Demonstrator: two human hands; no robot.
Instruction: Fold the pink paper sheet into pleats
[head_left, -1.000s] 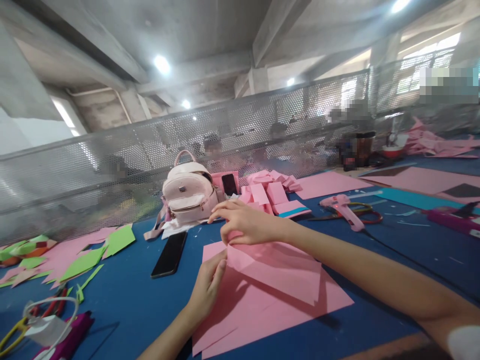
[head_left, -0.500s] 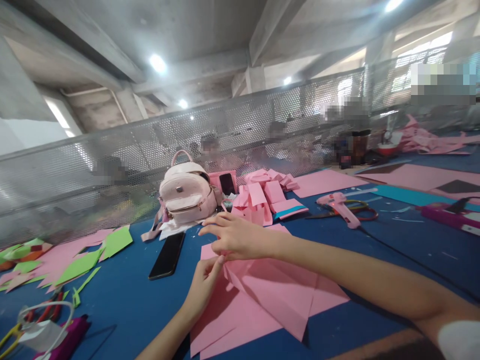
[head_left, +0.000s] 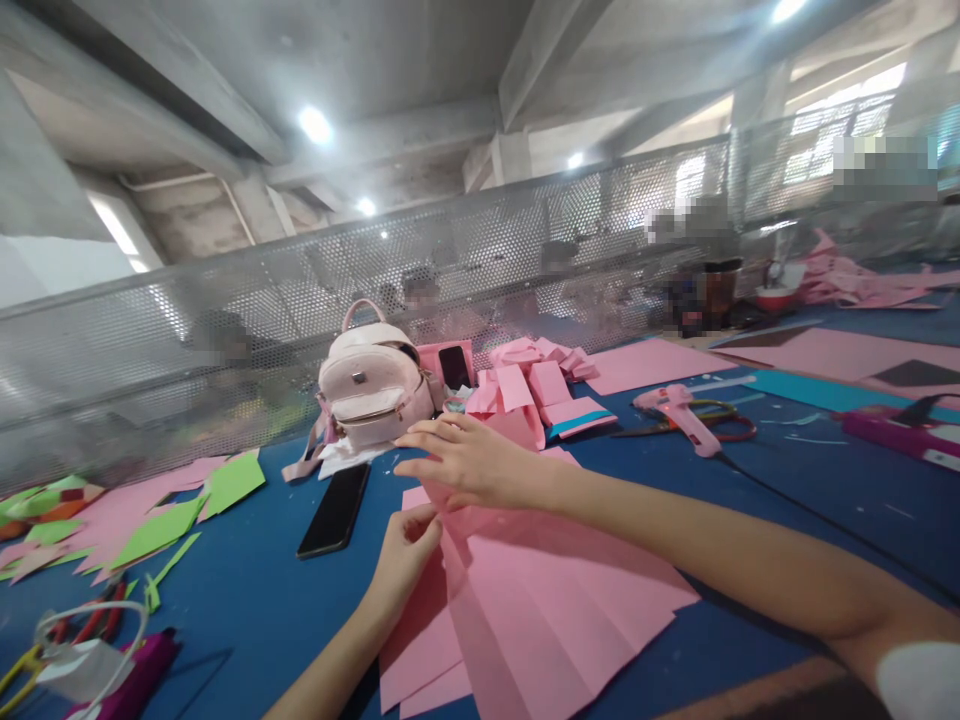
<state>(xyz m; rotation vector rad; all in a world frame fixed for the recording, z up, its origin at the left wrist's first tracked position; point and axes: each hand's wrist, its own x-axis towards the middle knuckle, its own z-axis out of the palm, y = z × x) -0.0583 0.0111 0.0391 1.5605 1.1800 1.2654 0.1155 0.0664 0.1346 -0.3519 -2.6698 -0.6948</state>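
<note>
A creased sheet of pink paper (head_left: 551,610) fans out toward me over other pink sheets (head_left: 411,640) on the blue table. My left hand (head_left: 411,545) is closed in a pinch at the upper left edge of the creased sheet. Over the sheet's far end, my right hand (head_left: 472,465) has its fingers stretched to the left, with the thumb beneath and the paper between thumb and fingers. The right hand partly covers the far end of the paper.
Left of my hands lies a black phone (head_left: 334,510), with a pink backpack (head_left: 375,385) behind it. Folded pink pieces (head_left: 517,390) are heaped beyond my right hand. A glue gun (head_left: 686,415) rests across scissors (head_left: 731,420). Front left are a purple power strip (head_left: 142,670) and pliers (head_left: 105,610).
The creased sheet has swung and spread toward the left and front, covering more of the sheets below. My hands have parted slightly, the left one shifting a little left.
</note>
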